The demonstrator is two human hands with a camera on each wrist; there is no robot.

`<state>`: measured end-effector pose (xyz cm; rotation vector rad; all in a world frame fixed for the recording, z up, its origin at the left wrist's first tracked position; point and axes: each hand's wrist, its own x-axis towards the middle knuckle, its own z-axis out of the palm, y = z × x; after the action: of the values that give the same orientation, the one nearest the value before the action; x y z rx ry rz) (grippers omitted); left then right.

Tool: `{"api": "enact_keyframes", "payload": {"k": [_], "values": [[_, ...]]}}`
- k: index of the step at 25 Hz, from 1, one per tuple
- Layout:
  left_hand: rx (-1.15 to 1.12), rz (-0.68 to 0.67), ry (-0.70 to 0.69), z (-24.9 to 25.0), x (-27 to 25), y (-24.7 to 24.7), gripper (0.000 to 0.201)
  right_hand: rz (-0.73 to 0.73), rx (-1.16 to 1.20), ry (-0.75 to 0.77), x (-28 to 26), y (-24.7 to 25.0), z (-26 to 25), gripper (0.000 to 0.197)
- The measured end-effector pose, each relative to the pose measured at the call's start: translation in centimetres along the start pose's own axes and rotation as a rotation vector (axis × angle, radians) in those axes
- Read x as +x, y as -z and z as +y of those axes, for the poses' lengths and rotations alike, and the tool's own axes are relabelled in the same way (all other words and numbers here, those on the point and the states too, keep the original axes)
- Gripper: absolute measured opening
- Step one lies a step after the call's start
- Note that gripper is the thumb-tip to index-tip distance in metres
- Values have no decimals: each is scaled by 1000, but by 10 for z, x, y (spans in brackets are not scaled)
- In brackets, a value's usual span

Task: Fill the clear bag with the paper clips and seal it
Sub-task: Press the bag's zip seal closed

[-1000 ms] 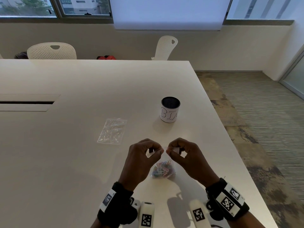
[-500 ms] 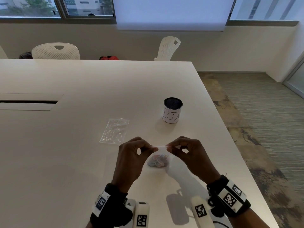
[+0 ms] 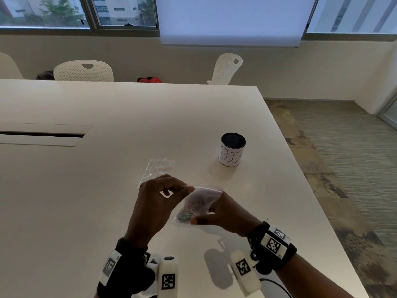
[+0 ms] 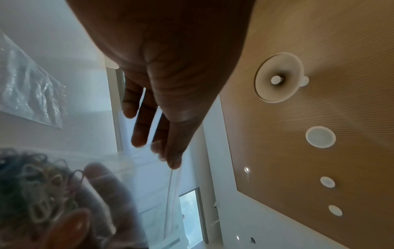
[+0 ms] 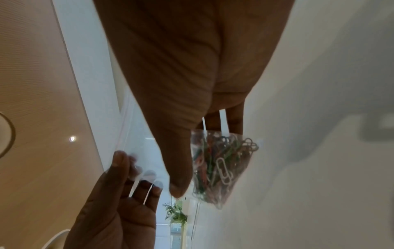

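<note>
A small clear bag (image 3: 202,198) with coloured paper clips (image 3: 189,214) bunched in its bottom corner hangs above the white table (image 3: 107,190). My left hand (image 3: 156,203) pinches the bag's top left corner between thumb and fingers. My right hand (image 3: 223,214) holds the bag from behind and below, thumb against its lower part. In the right wrist view the paper clips (image 5: 221,166) show through the clear bag (image 5: 138,143), with the left hand's fingertips (image 5: 119,161) on the zip edge. The left wrist view shows the clear bag (image 4: 127,185) under my thumb.
A second, empty clear bag (image 3: 158,171) lies flat on the table just beyond my left hand. A black cup with a white label (image 3: 232,149) stands further right. The table's right edge (image 3: 322,211) runs close to my right wrist. White chairs (image 3: 83,70) stand at the far side.
The bag has been lifted and tilted. My right hand let go of the top edge and moved down under the bag; the left hand keeps its pinch on the top corner.
</note>
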<state>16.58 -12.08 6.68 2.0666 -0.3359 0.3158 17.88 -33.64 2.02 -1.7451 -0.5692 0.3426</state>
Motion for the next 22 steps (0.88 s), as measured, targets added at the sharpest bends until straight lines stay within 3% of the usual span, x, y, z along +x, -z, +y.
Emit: {"api": "enact_keyframes", "payload": {"k": [3,7,11,13,15,18,20,22], "values": [[-36,51,45,-4,2,3,3,68,-20,-16,7,-1,6,22],[-72,151,85,-9,-1,13,11,178,6,-168,19,11,11,20],[-12,50,121,-23,-15,22,11,204,-40,-347,43,19,19,25],[27,1,132,-31,-25,25,12,284,-37,-394,57,18,25,33],[54,-25,149,-38,-35,27,12,391,-77,-419,68,17,32,57],[61,-50,183,-44,-51,34,14,578,-542,-342,75,11,41,90],[77,-55,196,-49,-61,37,15,518,-811,-188,74,2,40,80],[88,-72,213,-54,-72,41,16,259,-906,-155,75,-9,39,66]]}}
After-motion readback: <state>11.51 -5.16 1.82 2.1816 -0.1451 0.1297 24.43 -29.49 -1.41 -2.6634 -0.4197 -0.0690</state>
